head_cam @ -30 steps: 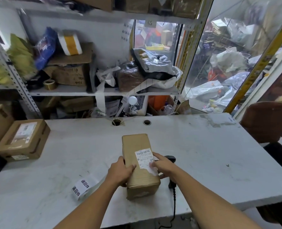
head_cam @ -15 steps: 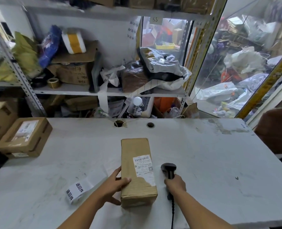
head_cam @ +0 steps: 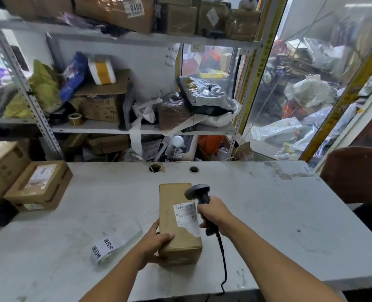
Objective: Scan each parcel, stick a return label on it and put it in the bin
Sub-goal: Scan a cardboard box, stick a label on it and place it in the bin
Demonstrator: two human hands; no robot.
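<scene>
Left hand (head_cam: 156, 241) grips the near left end of the cardboard parcel (head_cam: 176, 223), thumb on top, fingers wrapped down the left side. Parcel lies flat on the white table (head_cam: 267, 225), long axis running away from the person, shipping label (head_cam: 186, 215) facing up on its right half. Right hand (head_cam: 213, 213) is fisted round the handle of the black barcode scanner (head_cam: 200, 192), held just right of the label; scanner head is raised over the parcel's far right part, coiled cable (head_cam: 223, 258) hanging off the table's near edge. Return label strip (head_cam: 104, 249) lies on the table left of the parcel. Another labelled box (head_cam: 39, 184) sits at the far left edge. Cluttered shelving (head_cam: 115, 127) behind.
</scene>
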